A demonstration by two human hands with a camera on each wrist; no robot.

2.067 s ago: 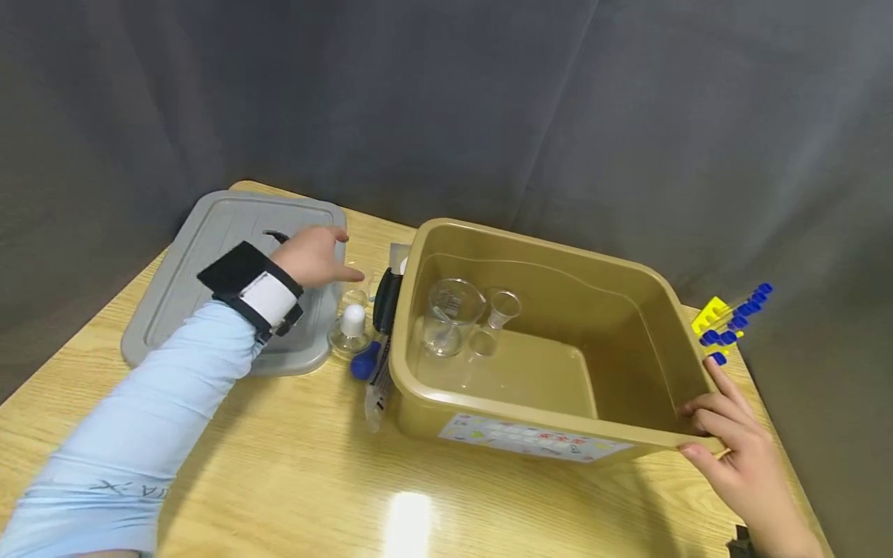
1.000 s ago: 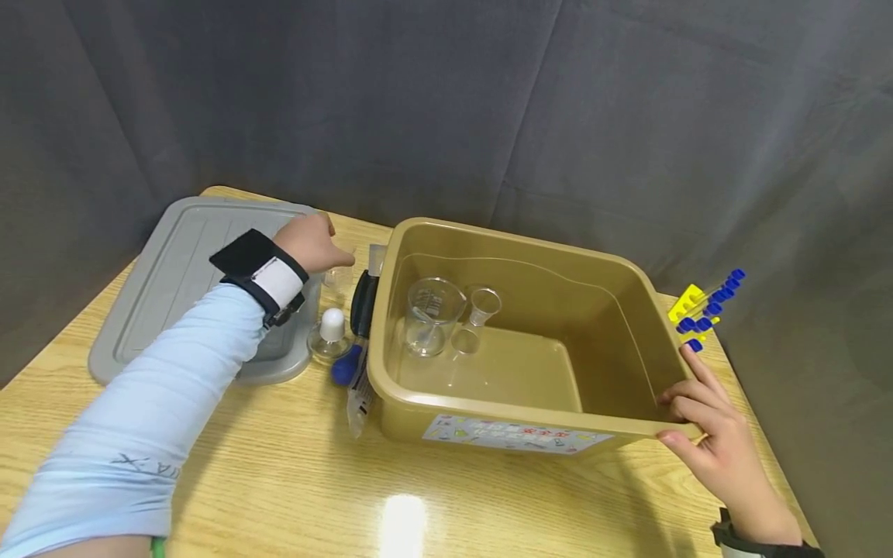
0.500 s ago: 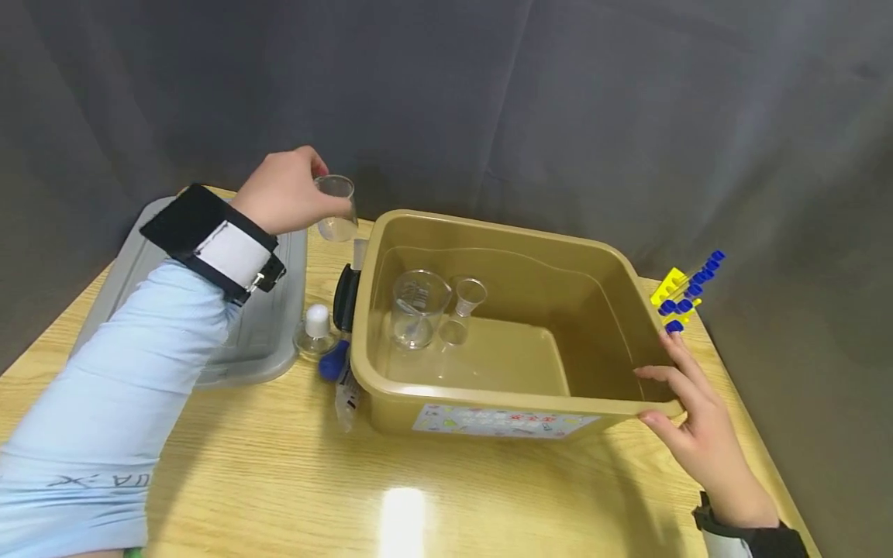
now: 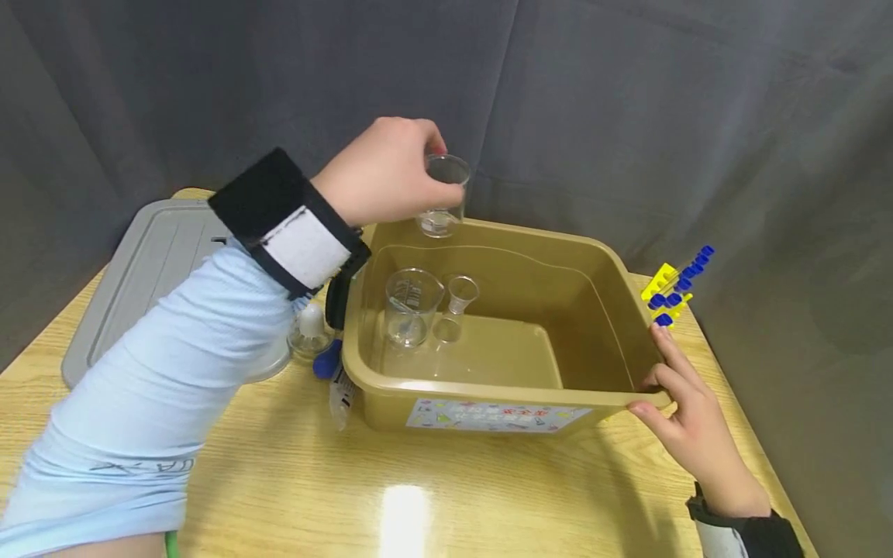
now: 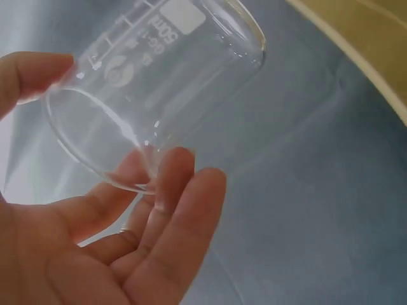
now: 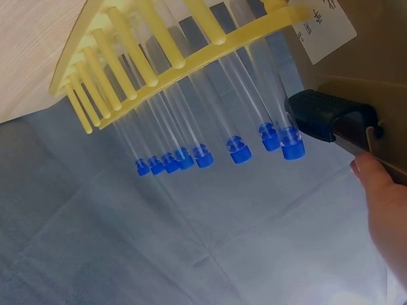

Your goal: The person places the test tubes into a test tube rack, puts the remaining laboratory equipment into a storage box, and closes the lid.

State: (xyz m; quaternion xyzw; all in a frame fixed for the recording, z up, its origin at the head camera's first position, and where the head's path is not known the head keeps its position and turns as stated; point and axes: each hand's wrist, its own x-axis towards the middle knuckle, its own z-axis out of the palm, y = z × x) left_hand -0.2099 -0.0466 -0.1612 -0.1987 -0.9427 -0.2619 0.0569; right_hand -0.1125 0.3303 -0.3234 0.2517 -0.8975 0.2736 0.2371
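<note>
My left hand [image 4: 391,174] pinches a small glass beaker [image 4: 446,221] by its rim, above the far left wall of the tan bin [image 4: 488,396]. In the left wrist view white graduation marks show on this beaker [image 5: 191,70], with the thumb and fingers around its rim. Inside the bin, at its left end, stand a larger glass beaker [image 4: 413,310] with a thin rod-like thing in it and a small clear funnel-topped vessel [image 4: 462,293]. My right hand [image 4: 698,426] grips the bin's near right corner, thumb outside and fingers over the rim.
Right of the bin stands a yellow rack [image 6: 203,70] of test tubes with blue caps [image 6: 238,150]. A grey lid [image 4: 149,271] lies on the table's left. Between lid and bin are a white-capped glass lamp-like bottle [image 4: 310,329], a blue rubber bulb [image 4: 327,359] and a clear plastic packet [image 4: 340,399].
My left hand has taken hold of the small beaker from beside the lid, lifted it and carried it right, over the bin's far edge. The right hand stays on the bin's corner.
</note>
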